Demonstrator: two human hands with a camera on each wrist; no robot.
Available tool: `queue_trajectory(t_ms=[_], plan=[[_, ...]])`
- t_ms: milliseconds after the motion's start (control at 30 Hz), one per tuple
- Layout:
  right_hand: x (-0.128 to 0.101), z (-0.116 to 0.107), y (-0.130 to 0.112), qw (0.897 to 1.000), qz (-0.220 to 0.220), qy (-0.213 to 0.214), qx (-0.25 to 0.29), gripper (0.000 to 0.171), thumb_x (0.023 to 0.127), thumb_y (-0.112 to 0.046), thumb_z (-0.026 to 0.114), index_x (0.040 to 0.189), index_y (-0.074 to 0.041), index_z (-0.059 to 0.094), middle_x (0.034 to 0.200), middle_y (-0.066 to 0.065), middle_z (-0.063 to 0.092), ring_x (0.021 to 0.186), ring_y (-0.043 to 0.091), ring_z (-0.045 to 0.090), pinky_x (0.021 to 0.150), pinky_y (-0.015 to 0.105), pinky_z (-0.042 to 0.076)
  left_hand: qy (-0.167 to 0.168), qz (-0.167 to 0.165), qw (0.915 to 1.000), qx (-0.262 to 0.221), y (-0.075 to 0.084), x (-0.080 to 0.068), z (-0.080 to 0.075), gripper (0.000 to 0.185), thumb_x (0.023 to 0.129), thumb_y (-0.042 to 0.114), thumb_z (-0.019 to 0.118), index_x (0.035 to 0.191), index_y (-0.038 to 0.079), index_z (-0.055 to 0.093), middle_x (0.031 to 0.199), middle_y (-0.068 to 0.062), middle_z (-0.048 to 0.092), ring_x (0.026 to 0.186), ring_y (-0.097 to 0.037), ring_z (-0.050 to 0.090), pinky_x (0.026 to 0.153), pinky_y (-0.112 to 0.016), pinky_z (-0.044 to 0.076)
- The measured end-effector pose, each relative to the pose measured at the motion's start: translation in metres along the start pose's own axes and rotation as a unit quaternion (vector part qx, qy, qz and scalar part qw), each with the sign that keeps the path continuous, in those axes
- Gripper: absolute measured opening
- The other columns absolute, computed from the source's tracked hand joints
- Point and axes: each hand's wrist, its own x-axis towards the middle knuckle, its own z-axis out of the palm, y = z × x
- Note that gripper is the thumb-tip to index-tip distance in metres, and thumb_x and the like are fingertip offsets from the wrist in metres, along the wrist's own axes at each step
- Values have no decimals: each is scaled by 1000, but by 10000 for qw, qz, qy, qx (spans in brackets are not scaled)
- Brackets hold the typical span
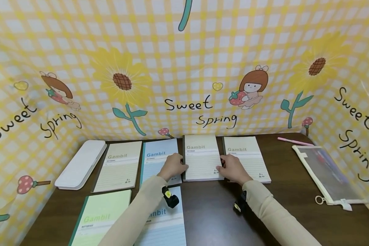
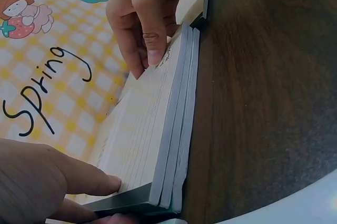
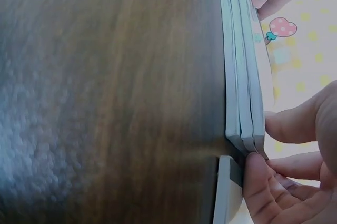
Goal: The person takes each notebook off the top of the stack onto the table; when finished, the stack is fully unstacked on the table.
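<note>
Both hands, left [image 1: 172, 166] and right [image 1: 232, 169], grip 3 stacked notebooks [image 1: 202, 158]; single notebooks [image 1: 247, 155] flank them.

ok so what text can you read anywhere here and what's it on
"Sweet Spring": on the yellow checked backdrop, repeated on both side walls.
"Gambit": on the cover of the notebook stack between the left hand and right hand, and on the other notebooks.
Small print under each "Gambit" and in the cover corners: too small to read.

The dark wooden table [image 1: 283, 191] carries several Gambit notebooks [image 1: 119, 165], one small stack of notebooks [image 1: 201, 157], a white pencil case [image 1: 81, 164], a transparent pouch [image 1: 326, 174] and a pink pen [image 1: 294, 141].
</note>
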Motion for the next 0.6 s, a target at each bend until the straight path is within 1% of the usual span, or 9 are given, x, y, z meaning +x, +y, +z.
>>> queue_trajectory(t_ms=[67,167,233,300,400,500,533,600], plan=[[0,0,0,10000,-10,31,-22,33,81,-13,64,108,6,59,70,4,52,56,13,45,61,30,41,12,-7,10000,-1,1,0,0,25,80,14,65,60,7,50,46,0,40,39,-11,34,39,-23,28],[0,1,-2,9999,-46,95,-26,22,81,-16,65,88,5,62,60,5,48,49,14,40,52,29,38,22,-9,10000,16,1,0,0,25,80,14,65,61,7,50,46,0,41,39,-11,35,39,-23,29],[0,3,-5,9998,79,163,-49,26,81,-22,66,74,1,58,54,4,45,44,14,37,47,28,34,14,-19,10000,11,1,-1,-1,25,80,14,64,61,7,50,46,0,40,39,-11,35,39,-23,29],[2,4,-11,9991,282,250,-184,35,80,-29,67,62,-6,48,49,4,41,41,14,34,43,27,31,8,2,10000,-2,1,-1,-1,24,80,14,64,62,6,50,47,0,40,39,-11,35,39,-23,29],[6,6,-18,9950,867,328,-361,40,77,-37,69,59,-10,44,51,1,40,42,14,38,41,26,31,21,20,10000,-61,1,-2,-2,21,81,14,63,65,5,52,47,0,39,40,-11,34,40,-23,29],[9,6,-22,9891,1397,276,-367,43,76,-36,71,57,-11,42,50,1,38,41,15,38,40,26,31,20,69,9999,-131,1,-3,-2,25,83,13,61,63,6,49,46,1,36,39,-12,32,40,-24,28],[9,6,-22,9877,1512,258,-320,44,76,-36,71,55,-12,40,49,0,36,40,14,36,39,26,31,22,90,9999,-138,1,-4,-2,26,84,13,60,62,7,47,46,1,35,39,-12,32,41,-24,28],[9,5,-21,9868,1584,262,-205,46,76,-34,71,52,-13,38,45,-1,32,38,12,31,37,25,28,-6,185,9997,-152,0,-4,-1,32,86,11,58,59,9,41,46,1,33,40,-12,30,42,-25,28]])
